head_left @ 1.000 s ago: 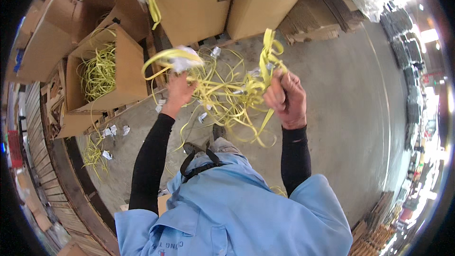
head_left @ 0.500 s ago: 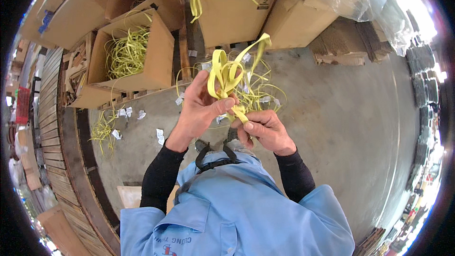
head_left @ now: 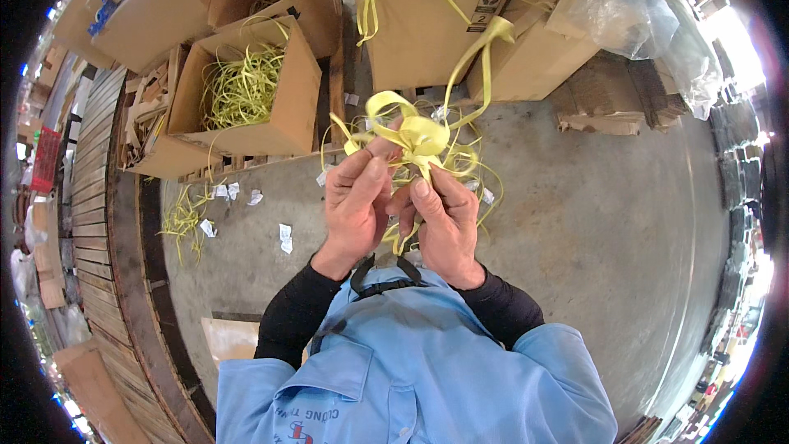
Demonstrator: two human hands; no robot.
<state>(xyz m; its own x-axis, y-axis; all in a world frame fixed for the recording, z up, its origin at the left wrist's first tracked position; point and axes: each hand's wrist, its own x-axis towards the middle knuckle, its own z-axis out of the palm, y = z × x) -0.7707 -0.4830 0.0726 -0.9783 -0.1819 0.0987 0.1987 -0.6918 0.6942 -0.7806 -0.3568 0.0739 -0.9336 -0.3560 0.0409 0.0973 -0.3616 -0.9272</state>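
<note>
A yellow strapping band [head_left: 423, 136], looped into a loose bundle with a long fold rising on its far side, is held up in front of me. My right hand [head_left: 445, 218] pinches the gathered part of the band between thumb and fingers. My left hand [head_left: 355, 210] is closed at the near left of the loops, its fingertips on the band. Part of the grip is hidden behind the left fingers. Below the hands a tail of the band hangs toward my waist.
At the far left an open cardboard box [head_left: 309, 107] holds a tangle of yellow strapping. Tall cartons [head_left: 411, 49] stand ahead, with clear plastic film [head_left: 633, 12] at far right. Loose strapping [head_left: 185, 220] and white paper scraps [head_left: 285, 238] lie on the concrete floor [head_left: 592, 255].
My right hand has moved up to the gathered part of the band. The left fingers have shifted on the loops, and the long fold now stretches farther up and right.
</note>
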